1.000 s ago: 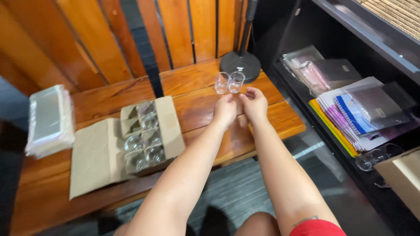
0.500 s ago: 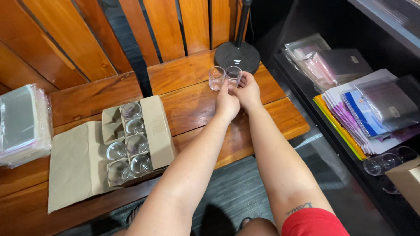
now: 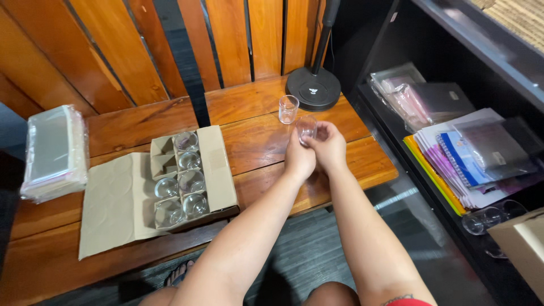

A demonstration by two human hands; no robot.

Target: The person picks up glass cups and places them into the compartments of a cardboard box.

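Observation:
Both my hands meet over the wooden bench [image 3: 255,147] and hold one small clear glass [image 3: 307,127] between them. My left hand [image 3: 299,157] grips it from the left and my right hand [image 3: 328,148] from the right. A second clear glass [image 3: 288,109] stands upright on the bench just beyond my hands, untouched. To the left lies an open cardboard box [image 3: 212,164] with dividers, and several clear glasses [image 3: 184,184] sit in its cells.
A wrapped stack of flat clear packs [image 3: 51,152] lies at the bench's left end. A round black stand base [image 3: 313,89] sits at the back right. A dark shelf [image 3: 419,158] on the right holds plastic sleeves and notebooks [image 3: 470,158]; a glass [image 3: 487,218] lies there.
My hands have drawn back toward me with one glass lifted between them. The other glass now stands alone on the bench. The view has shifted.

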